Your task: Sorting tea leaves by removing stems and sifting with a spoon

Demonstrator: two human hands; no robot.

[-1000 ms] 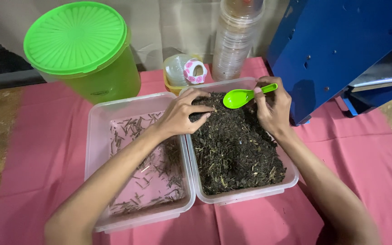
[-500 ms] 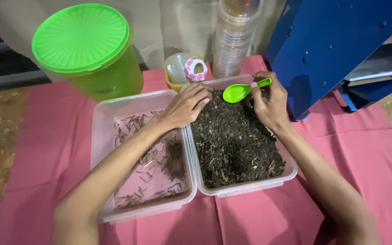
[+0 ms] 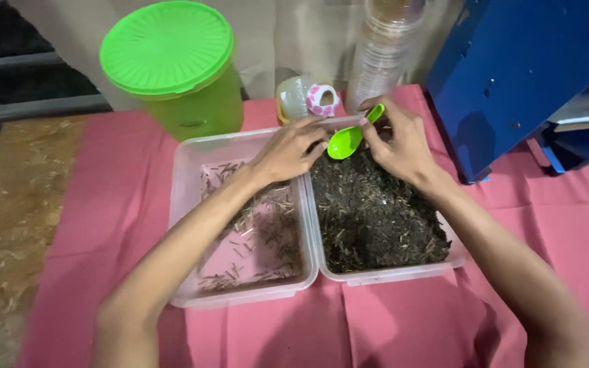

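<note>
A: Head view, item one?

B: Small bright green plastic spoon (image 3: 350, 136), bowl toward the left, handle rising to the upper right. It hangs over the far end of the right-hand tray, between the two hands.

A: Who holds it?

B: The right hand (image 3: 400, 146). Its fingers are closed around the handle, thumb and forefinger pinching near the top. The bowl sticks out to the left of that hand.

A: And the left hand (image 3: 288, 151)?

B: Fingers curled together, tips just beside the spoon's bowl, at the shared rim of the two trays. Whether it grips anything I cannot tell.

A: The trays?

B: Two clear rectangular plastic tubs side by side, touching. The right tub (image 3: 403, 271) is filled with dark, crumbly shredded plant matter (image 3: 376, 211). The left tub (image 3: 189, 204) holds only a thin scatter of pale stalks (image 3: 260, 232) over its bottom.

A: Surroundings?

B: A pink cloth (image 3: 403, 320) under both tubs. Behind the left tub, a lime green round plastic container with a lid (image 3: 172, 58). A stack of clear cups (image 3: 384, 51) behind the right tub, and a blue metal cabinet (image 3: 526, 68) to the right.
</note>
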